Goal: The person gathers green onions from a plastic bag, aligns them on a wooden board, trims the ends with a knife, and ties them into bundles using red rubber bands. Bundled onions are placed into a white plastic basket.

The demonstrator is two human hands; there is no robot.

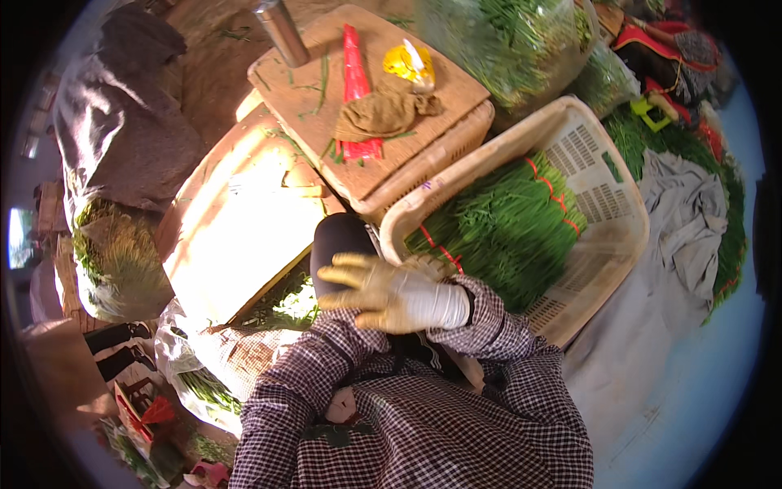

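My right hand (pixel 391 294), in a yellow-palmed work glove with a white cuff, crosses in front of my body with its fingers spread toward the left. No object shows in it. Beneath and beyond it lies my left hand (pixel 431 265), also gloved and mostly hidden, close to the crate's near corner. Whether it holds anything cannot be seen. Right of both hands, bundles of long green leafy stalks (pixel 501 226), tied with red bands, lie inside a dirty white plastic crate (pixel 629 244). My knee (pixel 342 250) in dark cloth is just left of the crate.
Ahead, a board on an upturned crate (pixel 311 110) bears a steel flask (pixel 282 33), red plastic strips (pixel 355 61), a brown cloth (pixel 382 113) and a yellow packet (pixel 410 64). A sunlit board (pixel 244 244) lies left. Bagged greens (pixel 513 55) and grey cloth (pixel 681 220) are right; a person (pixel 672 55) sits beyond.
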